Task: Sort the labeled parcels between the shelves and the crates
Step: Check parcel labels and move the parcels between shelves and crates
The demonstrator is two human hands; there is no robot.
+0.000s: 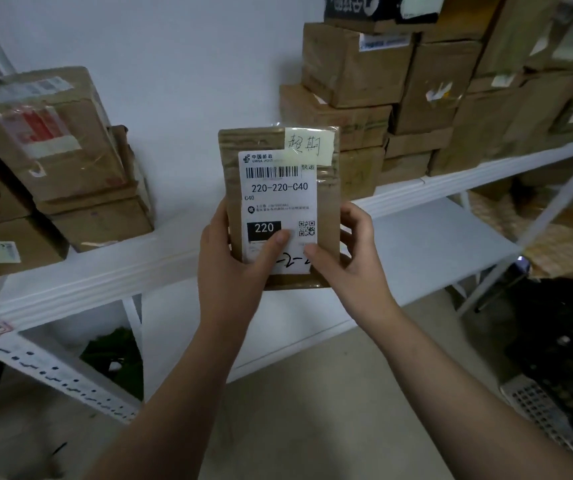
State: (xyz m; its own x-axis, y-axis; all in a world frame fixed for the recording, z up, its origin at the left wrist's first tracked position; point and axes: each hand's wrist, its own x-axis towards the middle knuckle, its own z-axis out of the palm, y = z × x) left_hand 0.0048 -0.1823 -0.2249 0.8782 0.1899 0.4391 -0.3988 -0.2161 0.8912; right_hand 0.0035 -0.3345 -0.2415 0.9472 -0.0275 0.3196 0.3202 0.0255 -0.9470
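We held the flat brown parcel (328,206) upright in both hands. Our left hand (233,265) gripped its lower left edge, thumb pressed on the white shipping label (279,188). Our right hand (352,261) gripped the lower right edge, thumb on the label's bottom corner. The label read 220-220-C40, and a handwritten yellow note (309,143) was stuck at the parcel's top right. Low on the right sat a dark crate (562,372). Behind the parcel ran the white shelf (105,282), with cardboard boxes (63,161) stacked on it at the left and a taller pile (416,91) at the right, against the white wall (191,81).
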